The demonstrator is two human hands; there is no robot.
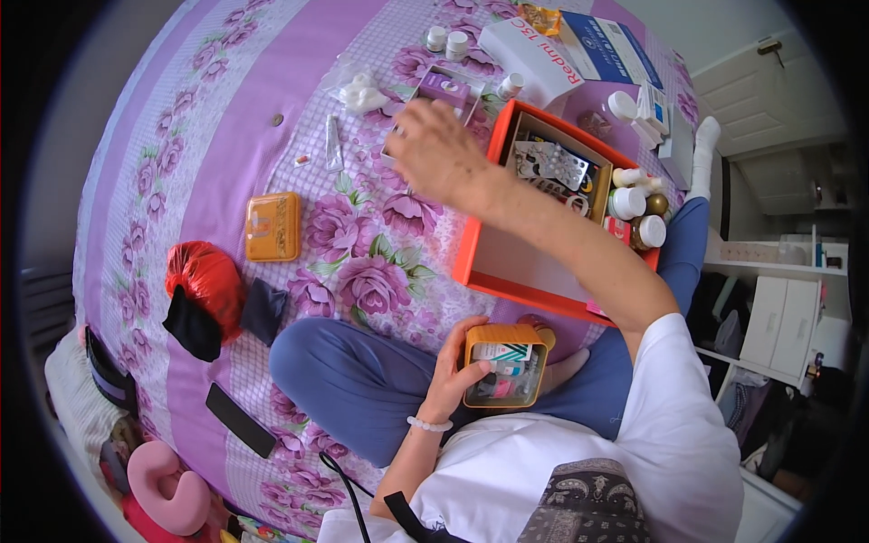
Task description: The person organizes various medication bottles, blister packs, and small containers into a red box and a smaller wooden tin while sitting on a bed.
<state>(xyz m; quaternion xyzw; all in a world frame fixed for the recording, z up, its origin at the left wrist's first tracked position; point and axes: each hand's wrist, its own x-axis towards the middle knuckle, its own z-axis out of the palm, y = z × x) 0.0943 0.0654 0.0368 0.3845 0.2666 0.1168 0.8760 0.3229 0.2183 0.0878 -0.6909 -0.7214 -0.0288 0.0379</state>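
My left hand (456,370) grips an open yellow tin (506,334) near my lap; small boxes and packets lie inside. My right hand (434,153) reaches over a shallow white box (476,88) that holds a purple carton (445,87); its fingertips and whatever they may touch cannot be made out clearly. Under my right forearm stands a red-orange box (464,254) with a brown inner carton (601,197) of blister packs and several bottles. Left of the right hand lie a tube (333,142), a small capsule pack (302,161) and a plastic bag with white material (362,93).
An orange tin lid (273,227), a red foil-like bundle (204,278), a black phone-like slab (240,420) and a coin-like disc (277,120) lie on the flowered bedspread. White bottles (457,45), a Redmi box (533,61) and a blue-white package (611,51) are at the far side.
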